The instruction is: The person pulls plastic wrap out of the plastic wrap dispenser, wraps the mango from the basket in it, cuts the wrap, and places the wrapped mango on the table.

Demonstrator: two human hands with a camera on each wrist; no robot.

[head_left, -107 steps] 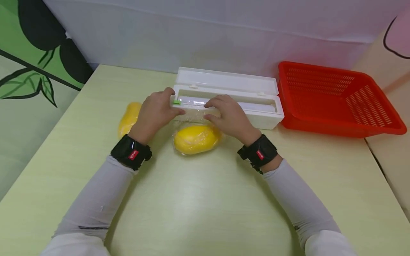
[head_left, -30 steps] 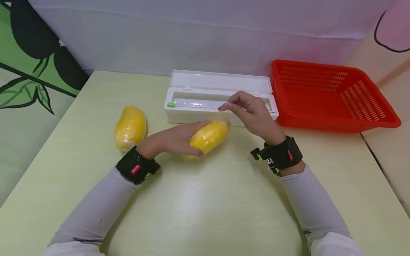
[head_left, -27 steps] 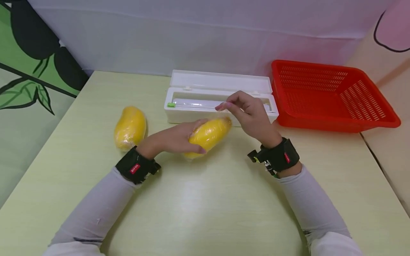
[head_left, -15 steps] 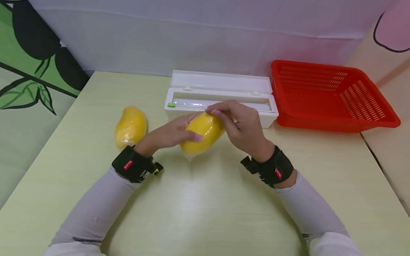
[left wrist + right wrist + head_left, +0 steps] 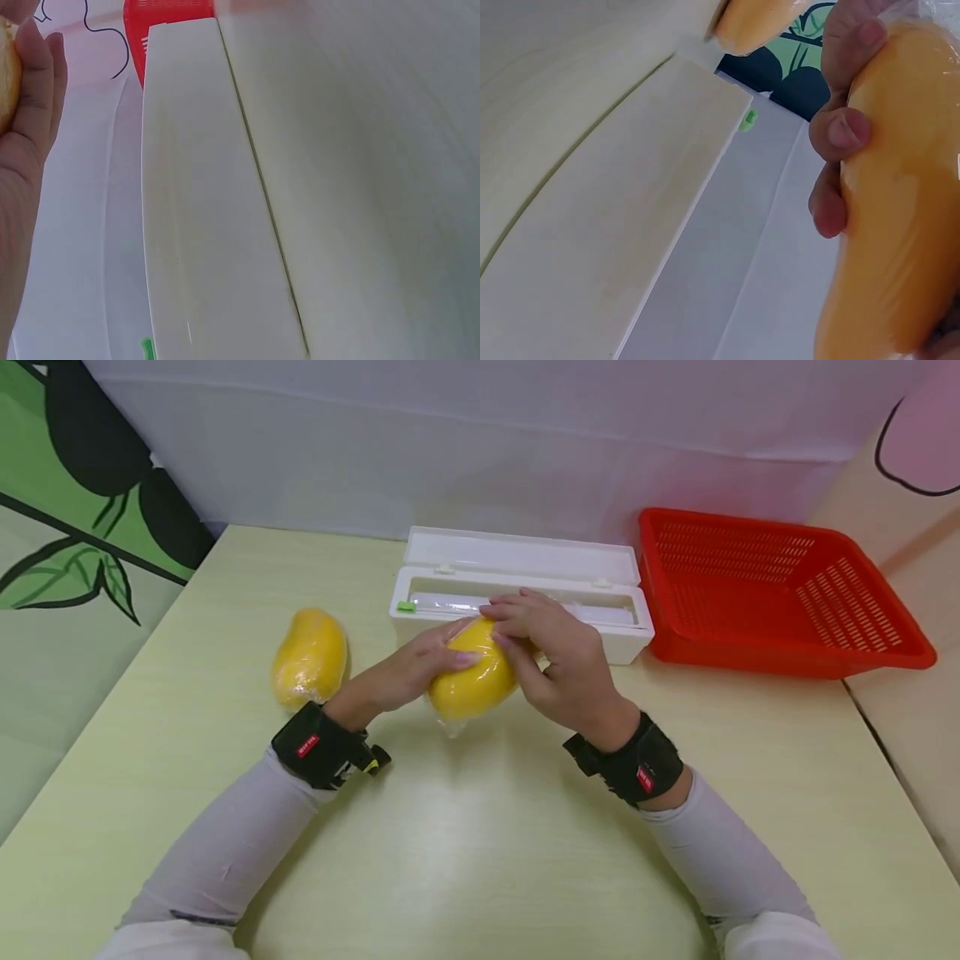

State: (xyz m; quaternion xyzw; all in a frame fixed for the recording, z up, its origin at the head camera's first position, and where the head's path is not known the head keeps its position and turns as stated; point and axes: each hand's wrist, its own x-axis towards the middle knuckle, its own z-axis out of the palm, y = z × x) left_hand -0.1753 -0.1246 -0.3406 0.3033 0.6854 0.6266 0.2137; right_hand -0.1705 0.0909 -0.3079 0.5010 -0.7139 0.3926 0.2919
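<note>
A yellow mango (image 5: 468,692) wrapped in clear plastic film is held over the table, with a loose flap of film at its lower end. My left hand (image 5: 408,672) grips it, thumb on top and fingers round the far side. These fingertips (image 5: 844,131) show against the mango in the right wrist view. My right hand (image 5: 558,664) holds the mango's right end, its fingers laid over the film and the thumb beside them. Just behind both hands stands a white film dispenser (image 5: 628,647), lid raised, with a film roll inside and a green slider (image 5: 407,607).
A second film-wrapped mango (image 5: 310,656) lies on the table to the left. A red plastic basket (image 5: 787,662) stands at the right, against the dispenser's end. The pale table (image 5: 480,852) meets a white cloth backdrop (image 5: 480,452).
The mango has risen from the table in my left hand and tipped more upright. My right hand, earlier pinching above its end, has come down onto the film with its fingers spread over the mango.
</note>
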